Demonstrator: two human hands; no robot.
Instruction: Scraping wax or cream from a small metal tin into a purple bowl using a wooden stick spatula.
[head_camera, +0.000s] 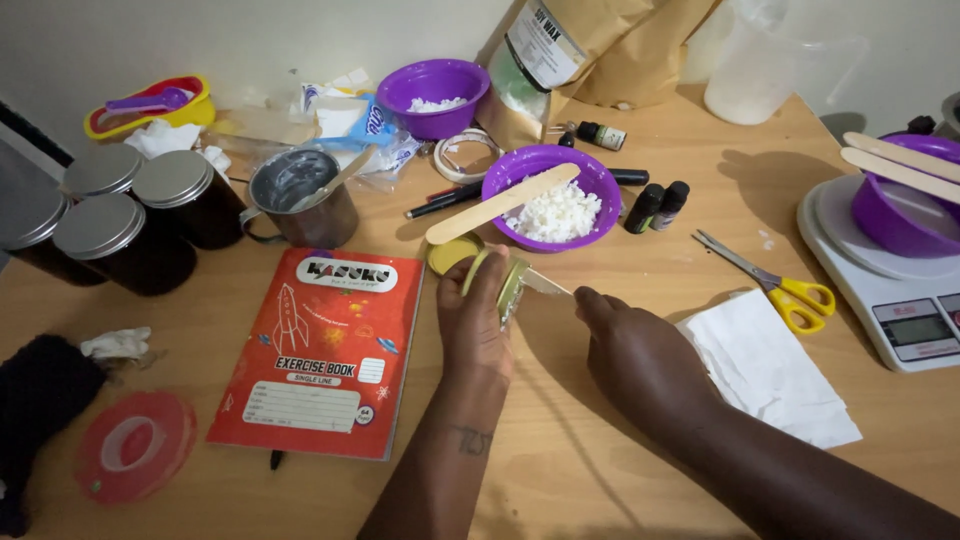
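My left hand (472, 322) grips a small round tin (508, 285) tipped on its side above the wooden table (560, 460). My right hand (632, 350) holds a thin metal blade (546, 285) whose tip points into the tin's mouth. Just behind my hands stands a purple bowl (596, 183) of white wax flakes with a flat wooden stick (500, 203) resting across its rim. A yellowish lid (450, 254) lies beside the tin.
A red exercise book (325, 350) lies left of my hands, a metal mug (300, 198) and several dark lidded jars (120, 240) beyond it. Yellow-handled scissors (775, 280), white paper (765, 365) and a white scale (900, 290) carrying a purple bowl sit right. Brown bags (590, 50) stand behind.
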